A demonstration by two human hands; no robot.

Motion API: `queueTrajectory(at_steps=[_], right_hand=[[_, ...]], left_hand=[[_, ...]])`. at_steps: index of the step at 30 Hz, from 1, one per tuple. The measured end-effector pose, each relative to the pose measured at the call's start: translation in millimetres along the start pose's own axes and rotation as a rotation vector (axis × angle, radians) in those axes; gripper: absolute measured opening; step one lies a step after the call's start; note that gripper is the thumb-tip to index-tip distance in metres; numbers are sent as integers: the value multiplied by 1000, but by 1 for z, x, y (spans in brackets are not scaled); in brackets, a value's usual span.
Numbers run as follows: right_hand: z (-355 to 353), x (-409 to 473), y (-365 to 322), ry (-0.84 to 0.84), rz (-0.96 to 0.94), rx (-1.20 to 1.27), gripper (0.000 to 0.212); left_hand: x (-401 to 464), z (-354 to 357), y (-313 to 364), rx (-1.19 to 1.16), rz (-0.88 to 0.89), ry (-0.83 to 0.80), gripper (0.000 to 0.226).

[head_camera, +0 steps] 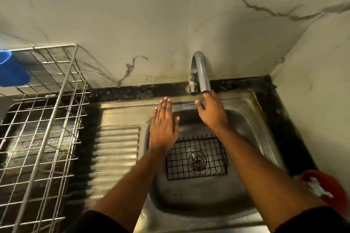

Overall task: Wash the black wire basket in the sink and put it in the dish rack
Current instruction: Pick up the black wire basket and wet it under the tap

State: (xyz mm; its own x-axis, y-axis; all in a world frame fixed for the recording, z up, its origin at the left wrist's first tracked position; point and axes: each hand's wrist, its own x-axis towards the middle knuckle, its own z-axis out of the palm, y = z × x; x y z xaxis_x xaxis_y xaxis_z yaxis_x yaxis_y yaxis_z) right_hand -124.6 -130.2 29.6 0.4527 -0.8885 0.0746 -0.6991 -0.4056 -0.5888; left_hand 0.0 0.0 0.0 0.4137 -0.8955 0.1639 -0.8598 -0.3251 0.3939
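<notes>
From my head camera, both my arms reach out over the steel sink (244, 125). My left hand (164, 126) hovers flat, palm down, fingers straight and together, holding nothing; it sits above the sink's left rim, where the basin meets the ribbed drainboard (117, 149). My right hand (213, 112) is also slack and holds nothing, fingers stretched forward, with the fingertips just under the spout of the curved metal tap (199, 73); whether they touch it I cannot tell.

The black wire basket (197, 158) lies on the sink floor below and between my two wrists, nearer to me than either palm, sitting right over the drain (197, 162). Neither hand touches it.

Well off to the left of my left hand, beyond the drainboard, stands the silver wire dish rack (43, 119). A blue cup (11, 70) lies on its side in the rack's upper far corner. Near my right forearm, on the counter edge beside the sink, sits a red container (327, 187) with something white in it. The marble-patterned wall (151, 24) rises behind the tap.
</notes>
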Motion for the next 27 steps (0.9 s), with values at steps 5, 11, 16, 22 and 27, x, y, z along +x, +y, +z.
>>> queueTrajectory(at_steps=[5,11,16,22,27], right_hand=[[12,6,3,-53,-43,75,48],[19,6,13,-63,-55,85,51],[26,8,22,-113,-104,26,60],[25,27,22,-218,-183,-179,64],[31,-3,16,-125,150,520,27]], left_hand=[[-12,27,-1,-113,-274,-111,59],[-29,48,-4,-244,-559,-265,51],[-28,59,-4,-432,-770,-481,63],[-28,61,-11,-613,-1069,-458,55],[-38,60,-14,-870,-1253,-497,75]])
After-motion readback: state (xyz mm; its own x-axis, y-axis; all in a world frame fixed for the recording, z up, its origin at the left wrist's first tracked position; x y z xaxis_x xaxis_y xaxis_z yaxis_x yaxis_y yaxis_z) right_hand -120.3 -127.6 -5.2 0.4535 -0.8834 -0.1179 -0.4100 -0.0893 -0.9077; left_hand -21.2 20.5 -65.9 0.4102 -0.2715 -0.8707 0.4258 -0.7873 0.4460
